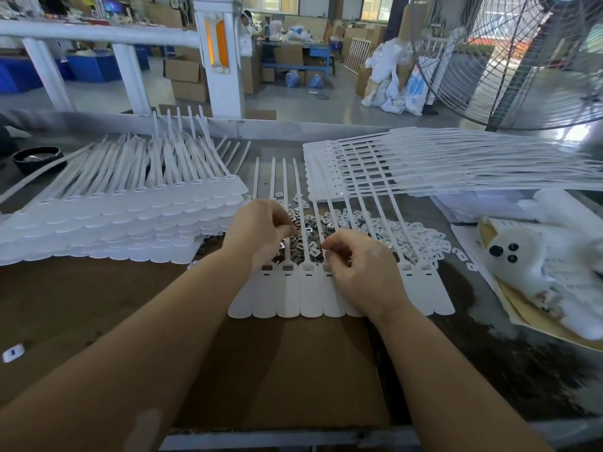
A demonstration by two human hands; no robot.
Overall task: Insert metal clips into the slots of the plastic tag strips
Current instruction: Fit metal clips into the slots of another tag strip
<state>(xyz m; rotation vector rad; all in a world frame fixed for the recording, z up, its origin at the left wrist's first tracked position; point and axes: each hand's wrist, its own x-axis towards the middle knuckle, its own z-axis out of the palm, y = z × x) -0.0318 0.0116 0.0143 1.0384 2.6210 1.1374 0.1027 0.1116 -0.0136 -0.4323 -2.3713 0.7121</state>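
A white plastic tag strip sheet [313, 296] lies flat on the brown cardboard [293, 360]. Both hands hover at its slots – left hand [261, 231] and right hand [362, 272] have fingers curled, pinching something too small to tell. Small metal clips [303, 244] lie piled just behind.

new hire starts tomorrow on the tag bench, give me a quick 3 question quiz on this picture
1. True or false: the tag strip being worked on lies on brown cardboard.
2. Where is the pile of metal clips? A) in the black bowl B) on the table under the strip's thin tails, beyond both hands C) on the stack of strips at far right
3. Fill in: the big stack of tag strips lies on the side of the ____ hand.

Key: 1 true. 2 B; the left hand and right hand both work at its near edge, fingers curled. 3 left.
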